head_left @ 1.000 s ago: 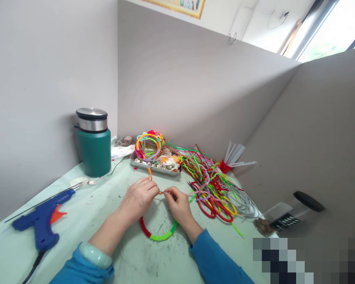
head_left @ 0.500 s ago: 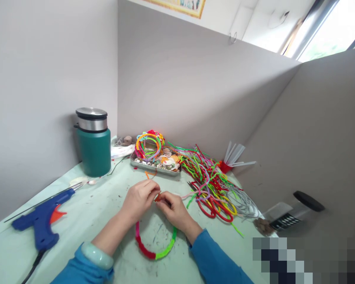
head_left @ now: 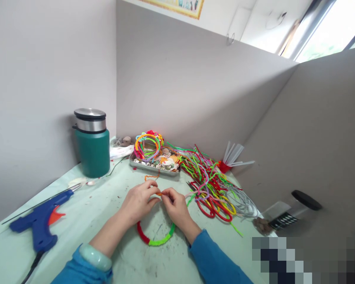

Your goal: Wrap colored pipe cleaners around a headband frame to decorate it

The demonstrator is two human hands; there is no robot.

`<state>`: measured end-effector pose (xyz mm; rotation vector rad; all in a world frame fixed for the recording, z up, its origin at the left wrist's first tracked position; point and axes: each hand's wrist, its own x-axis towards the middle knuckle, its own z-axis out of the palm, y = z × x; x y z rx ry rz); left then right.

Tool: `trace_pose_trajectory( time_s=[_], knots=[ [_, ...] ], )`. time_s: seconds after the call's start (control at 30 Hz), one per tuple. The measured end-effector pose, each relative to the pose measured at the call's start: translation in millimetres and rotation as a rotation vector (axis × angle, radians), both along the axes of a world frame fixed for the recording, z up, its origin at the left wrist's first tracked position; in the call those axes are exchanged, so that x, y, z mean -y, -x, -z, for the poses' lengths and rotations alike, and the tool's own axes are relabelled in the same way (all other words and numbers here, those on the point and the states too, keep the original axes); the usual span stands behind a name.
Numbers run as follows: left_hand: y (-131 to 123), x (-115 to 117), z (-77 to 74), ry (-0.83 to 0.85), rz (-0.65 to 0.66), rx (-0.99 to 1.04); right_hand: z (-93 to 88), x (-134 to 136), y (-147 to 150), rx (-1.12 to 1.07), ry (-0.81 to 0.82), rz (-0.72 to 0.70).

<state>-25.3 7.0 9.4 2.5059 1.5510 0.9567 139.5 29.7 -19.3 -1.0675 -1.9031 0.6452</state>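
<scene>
My left hand (head_left: pixel 139 200) has its fingers bent around a thin orange pipe cleaner (head_left: pixel 149 177), whose loose bent end sticks out beyond the knuckles. Thumb and forefinger of my right hand (head_left: pixel 176 208) pinch a short orange bit at the far side of a fuzzy ring (head_left: pixel 162 241). The fingertips of both hands nearly meet there. Toward me, the ring shows a red stretch and a green stretch; my hands cover its other parts. Whether the orange strand is wound around the ring, I cannot tell.
A blue glue gun (head_left: pixel 37 227) lies at left, near a green flask (head_left: pixel 93 152). Behind my hands, a metal tray (head_left: pixel 165 172) holds shells and finished colourful rings (head_left: pixel 148 146). Pipe cleaners (head_left: pixel 207 173), red-handled scissors (head_left: pixel 214 209) and a jar (head_left: pixel 292 211) are at right.
The ring's near side has shifted away from me and slightly left, and its pink part is now hidden. My left thumb has dropped away from the forefinger. The loose orange end has moved.
</scene>
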Motion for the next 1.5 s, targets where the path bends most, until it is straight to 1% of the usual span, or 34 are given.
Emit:
trace_pose_trajectory(
  time_s=[0.17,0.33,0.43,0.53,0.63,0.77,0.9,1.0,1.13,1.23,1.37,1.5],
  knots=[
    [-2,-1,2.9,-0.065,0.007,-0.009,0.1,1,1,-0.004,-0.022,-0.003],
    [-2,-5,3.0,-0.099,0.085,0.035,1.8,0,0,-0.064,-0.027,0.013],
    [-2,-6,1.9,-0.081,0.126,0.088,0.9,0,0,-0.087,-0.021,-0.02],
    [-3,-6,0.4,-0.051,0.163,0.141,-2.2,2,0,-0.081,-0.033,-0.095],
    [-4,-6,0.0,-0.02,0.142,0.192,-5.1,4,1,-0.037,-0.037,-0.121],
    [-3,-8,2.2,0.026,0.081,0.23,-4.9,6,1,0.022,-0.044,-0.08],
    [-1,-8,3.0,0.02,0.063,0.125,-3.4,5,0,0.028,-0.038,-0.056],
    [0,-6,1.9,-0.017,0.035,0.013,-4.1,5,1,0.034,-0.036,-0.068],
    [0,-5,1.6,-0.067,0.019,-0.087,-5.7,7,1,0.053,-0.03,-0.081],
    [0,-5,2.3,-0.097,0.03,-0.13,-6.3,7,1,0.074,-0.031,-0.09],
    [0,-7,4.2,-0.135,0.081,-0.16,-8.3,7,-2,0.108,-0.03,-0.098],
    [2,-11,6.8,-0.149,0.104,-0.168,-8.8,7,-5,0.15,-0.03,-0.069]
  ],
)
